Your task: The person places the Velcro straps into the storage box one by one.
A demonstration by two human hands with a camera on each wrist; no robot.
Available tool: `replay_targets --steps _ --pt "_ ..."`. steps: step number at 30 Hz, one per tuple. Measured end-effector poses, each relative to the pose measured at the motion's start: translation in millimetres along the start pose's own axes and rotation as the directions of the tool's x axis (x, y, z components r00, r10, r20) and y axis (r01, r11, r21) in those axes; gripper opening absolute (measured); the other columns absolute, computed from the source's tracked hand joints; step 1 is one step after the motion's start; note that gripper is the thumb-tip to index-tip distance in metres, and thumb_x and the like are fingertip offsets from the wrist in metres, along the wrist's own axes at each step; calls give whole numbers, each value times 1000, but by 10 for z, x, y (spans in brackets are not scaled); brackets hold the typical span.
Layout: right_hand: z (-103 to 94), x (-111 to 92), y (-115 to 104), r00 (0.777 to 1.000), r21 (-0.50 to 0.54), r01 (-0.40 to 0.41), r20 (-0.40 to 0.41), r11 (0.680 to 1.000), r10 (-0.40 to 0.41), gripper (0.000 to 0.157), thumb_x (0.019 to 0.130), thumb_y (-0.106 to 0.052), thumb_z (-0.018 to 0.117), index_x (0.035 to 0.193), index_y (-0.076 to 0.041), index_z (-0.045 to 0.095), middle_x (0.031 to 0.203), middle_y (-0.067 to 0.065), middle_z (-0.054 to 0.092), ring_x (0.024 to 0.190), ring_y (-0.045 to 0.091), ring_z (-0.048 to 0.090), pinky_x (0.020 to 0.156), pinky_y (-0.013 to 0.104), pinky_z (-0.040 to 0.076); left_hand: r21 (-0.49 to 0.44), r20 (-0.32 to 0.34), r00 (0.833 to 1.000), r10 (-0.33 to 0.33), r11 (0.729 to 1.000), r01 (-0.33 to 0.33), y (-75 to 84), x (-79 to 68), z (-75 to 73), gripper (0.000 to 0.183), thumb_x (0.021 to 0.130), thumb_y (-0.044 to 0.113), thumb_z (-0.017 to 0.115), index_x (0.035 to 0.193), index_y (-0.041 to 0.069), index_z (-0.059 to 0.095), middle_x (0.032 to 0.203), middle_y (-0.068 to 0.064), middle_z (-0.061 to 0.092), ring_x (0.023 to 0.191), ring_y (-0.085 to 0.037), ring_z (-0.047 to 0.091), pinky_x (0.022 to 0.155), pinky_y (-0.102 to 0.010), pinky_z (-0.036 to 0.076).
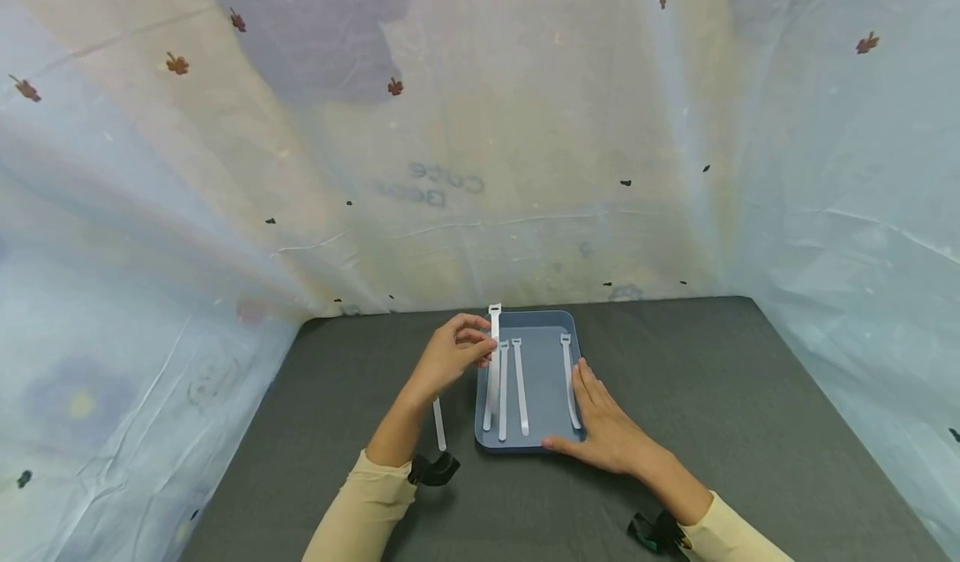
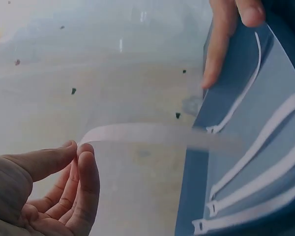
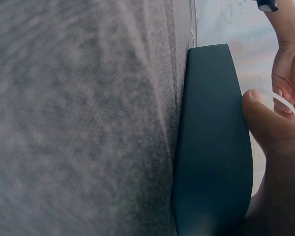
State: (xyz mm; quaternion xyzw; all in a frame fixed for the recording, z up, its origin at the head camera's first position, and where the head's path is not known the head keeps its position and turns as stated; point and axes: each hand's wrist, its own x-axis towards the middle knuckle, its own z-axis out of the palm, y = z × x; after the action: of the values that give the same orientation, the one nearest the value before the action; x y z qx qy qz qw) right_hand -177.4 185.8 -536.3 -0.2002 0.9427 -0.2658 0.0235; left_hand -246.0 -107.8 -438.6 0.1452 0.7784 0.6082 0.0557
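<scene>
My left hand (image 1: 456,352) is over the left edge of the blue tray (image 1: 543,395). Between thumb and fingertips it pinches a white cable tie (image 2: 142,132), a flat strap that arches out over the tray in the left wrist view. Inside the tray lie several more white cable ties, with one (image 1: 568,378) along the right side and others (image 1: 521,391) grouped at the left. Straight fingers of my right hand (image 1: 607,424) rest along the tray's right rim, its thumb at the near corner. In the right wrist view that thumb (image 3: 265,118) touches the rim.
Another white cable tie (image 1: 439,425) lies on the dark grey tabletop (image 1: 315,462) left of the tray, partly hidden by my left forearm. A pale patterned curtain (image 1: 510,245) hangs behind the table and along both sides.
</scene>
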Motion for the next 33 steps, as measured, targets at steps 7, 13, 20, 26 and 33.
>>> replay_targets --steps 7,13,20,26,33 --pt "-13 3 -15 1000 3 -12 13 1000 12 132 90 -81 66 169 7 6 178 26 -3 165 41 5 131 62 17 -24 74 997 -20 999 22 34 68 196 37 102 14 76 135 5 62 109 -15 77 87 -28 77 81 -39 66" --pt "-5 12 -9 999 -8 -23 25 1000 23 133 90 -83 64 169 6 5 178 25 -4 165 41 3 131 62 16 -40 156 987 -38 998 45 -1 166 385 37 103 13 75 134 2 61 109 -15 77 88 -30 78 88 -47 65" --pt "-7 7 -1 999 -6 -23 30 1000 23 131 91 -82 64 169 6 6 178 25 -5 165 41 2 131 62 15 -58 193 979 -63 995 76 -78 300 608 34 102 11 76 131 1 61 105 -14 77 96 -46 77 95 -64 60" --pt "-3 3 3 999 -10 -24 23 1000 24 131 90 -83 64 169 6 7 178 25 -4 165 42 4 131 63 15 -61 203 974 -100 992 114 -199 427 725 32 101 8 77 128 1 61 105 -14 76 84 -25 78 94 -64 60" --pt "-4 5 -7 1000 -8 -17 17 1000 17 131 91 -81 65 169 7 7 178 26 -4 165 42 4 131 63 16 4 173 976 -135 991 136 -291 544 762 31 100 7 78 126 0 63 101 -13 76 79 -23 78 89 -57 63"
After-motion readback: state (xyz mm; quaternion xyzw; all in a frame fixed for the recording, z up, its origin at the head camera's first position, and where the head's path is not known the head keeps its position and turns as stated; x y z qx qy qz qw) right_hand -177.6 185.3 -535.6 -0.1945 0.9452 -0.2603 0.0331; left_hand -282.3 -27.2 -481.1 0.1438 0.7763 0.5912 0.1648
